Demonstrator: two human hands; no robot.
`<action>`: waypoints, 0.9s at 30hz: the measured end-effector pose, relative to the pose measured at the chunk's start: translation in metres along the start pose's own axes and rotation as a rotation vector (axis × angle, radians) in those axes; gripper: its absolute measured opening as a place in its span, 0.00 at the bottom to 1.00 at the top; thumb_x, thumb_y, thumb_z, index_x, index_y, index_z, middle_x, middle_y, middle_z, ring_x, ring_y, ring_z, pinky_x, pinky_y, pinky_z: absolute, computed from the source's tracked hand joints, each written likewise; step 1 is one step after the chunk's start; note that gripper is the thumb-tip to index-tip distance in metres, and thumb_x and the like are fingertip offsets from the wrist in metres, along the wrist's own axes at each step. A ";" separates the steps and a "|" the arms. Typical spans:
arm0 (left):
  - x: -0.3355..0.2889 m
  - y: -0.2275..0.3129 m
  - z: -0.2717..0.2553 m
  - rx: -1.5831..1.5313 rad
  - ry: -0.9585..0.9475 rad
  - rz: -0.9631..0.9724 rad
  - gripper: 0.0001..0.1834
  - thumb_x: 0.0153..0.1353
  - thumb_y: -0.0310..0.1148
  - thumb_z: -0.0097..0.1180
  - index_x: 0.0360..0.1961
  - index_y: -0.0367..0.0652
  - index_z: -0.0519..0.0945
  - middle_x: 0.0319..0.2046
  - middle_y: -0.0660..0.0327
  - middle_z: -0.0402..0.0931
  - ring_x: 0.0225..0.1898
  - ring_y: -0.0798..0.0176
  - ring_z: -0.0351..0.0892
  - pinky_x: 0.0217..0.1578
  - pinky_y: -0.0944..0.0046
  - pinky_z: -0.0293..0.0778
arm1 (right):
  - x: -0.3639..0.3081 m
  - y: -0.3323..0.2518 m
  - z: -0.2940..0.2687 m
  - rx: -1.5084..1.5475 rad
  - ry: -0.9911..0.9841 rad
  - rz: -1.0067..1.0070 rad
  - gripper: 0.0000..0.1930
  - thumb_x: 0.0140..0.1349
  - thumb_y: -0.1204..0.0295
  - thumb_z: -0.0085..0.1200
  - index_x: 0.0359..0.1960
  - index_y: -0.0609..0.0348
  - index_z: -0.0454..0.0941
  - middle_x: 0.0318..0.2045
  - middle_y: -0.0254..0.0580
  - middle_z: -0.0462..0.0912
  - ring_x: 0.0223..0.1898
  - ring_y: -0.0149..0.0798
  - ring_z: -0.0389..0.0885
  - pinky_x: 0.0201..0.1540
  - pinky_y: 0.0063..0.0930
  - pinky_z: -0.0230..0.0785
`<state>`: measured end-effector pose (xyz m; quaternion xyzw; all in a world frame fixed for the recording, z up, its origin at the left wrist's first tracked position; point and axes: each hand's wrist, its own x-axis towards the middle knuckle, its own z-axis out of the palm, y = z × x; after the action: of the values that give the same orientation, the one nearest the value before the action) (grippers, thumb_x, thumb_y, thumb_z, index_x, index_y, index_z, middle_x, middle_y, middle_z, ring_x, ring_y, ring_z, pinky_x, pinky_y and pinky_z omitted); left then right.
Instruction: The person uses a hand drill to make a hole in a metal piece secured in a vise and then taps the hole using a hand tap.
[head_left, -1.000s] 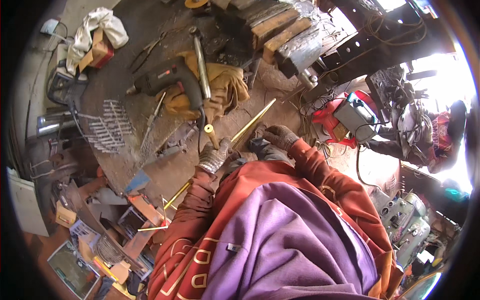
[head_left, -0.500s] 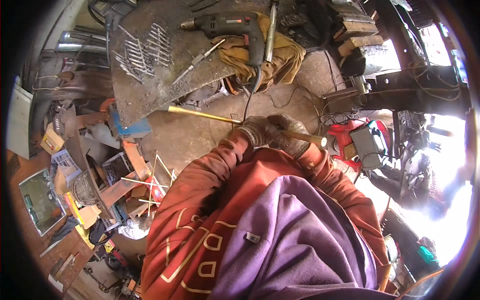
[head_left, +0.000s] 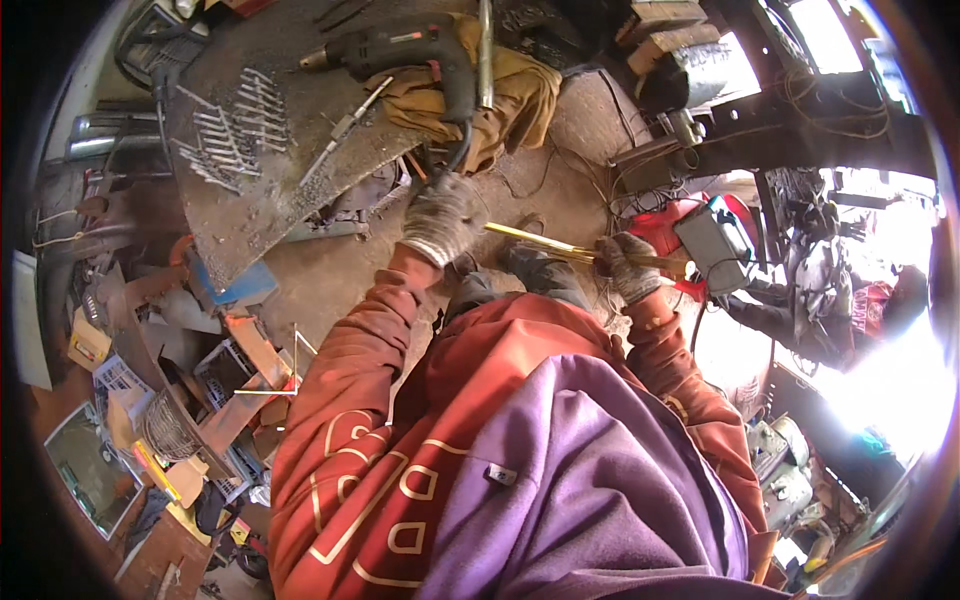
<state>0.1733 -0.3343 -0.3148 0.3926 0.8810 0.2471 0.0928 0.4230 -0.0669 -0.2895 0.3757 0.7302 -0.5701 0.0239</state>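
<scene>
My right hand, in a grey-brown knitted glove, is closed around a long gold-coloured metal rod. The rod's thin bright end points left toward my other hand, while its thicker end sticks out past the right of my fist. My left hand, gloved alike, hovers by the near edge of the worktable, apart from the rod. Motion blurs it and its fingers are turned away, so their grip is hidden. Just beyond it a dark power drill lies on a brown cloth.
On the dirty metal worktable lie rows of short metal rods and a thin metal bar. A metal pipe crosses the drill. Cluttered shelving stands left; a grey box and red object sit right.
My hands, close together on the rod before, are now apart. The left has let go and moved left and forward; the right has moved rightward with the rod. The whole view has shifted slightly.
</scene>
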 end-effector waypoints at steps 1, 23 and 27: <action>0.006 0.006 -0.018 -0.016 -0.067 -0.090 0.24 0.54 0.48 0.75 0.46 0.46 0.85 0.47 0.49 0.82 0.54 0.42 0.80 0.59 0.47 0.75 | -0.004 -0.007 -0.015 0.063 -0.009 -0.012 0.10 0.75 0.67 0.62 0.37 0.61 0.86 0.28 0.37 0.87 0.27 0.31 0.83 0.30 0.28 0.74; 0.030 0.221 -0.051 -1.862 0.071 -0.164 0.54 0.67 0.63 0.65 0.80 0.36 0.61 0.72 0.46 0.71 0.69 0.48 0.76 0.71 0.43 0.74 | 0.126 0.031 -0.151 0.615 -0.371 0.286 0.27 0.71 0.54 0.54 0.50 0.73 0.84 0.46 0.64 0.89 0.41 0.58 0.92 0.46 0.53 0.89; 0.029 0.240 -0.041 -1.545 0.119 -0.131 0.45 0.74 0.60 0.58 0.78 0.37 0.66 0.72 0.45 0.71 0.73 0.47 0.72 0.74 0.44 0.70 | 0.146 0.016 -0.139 0.692 -0.484 0.241 0.30 0.70 0.52 0.55 0.51 0.75 0.84 0.49 0.70 0.88 0.40 0.64 0.91 0.43 0.60 0.89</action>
<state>0.2942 -0.1910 -0.1563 0.1499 0.4838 0.8058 0.3069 0.3823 0.1286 -0.3221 0.2999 0.4206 -0.8458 0.1334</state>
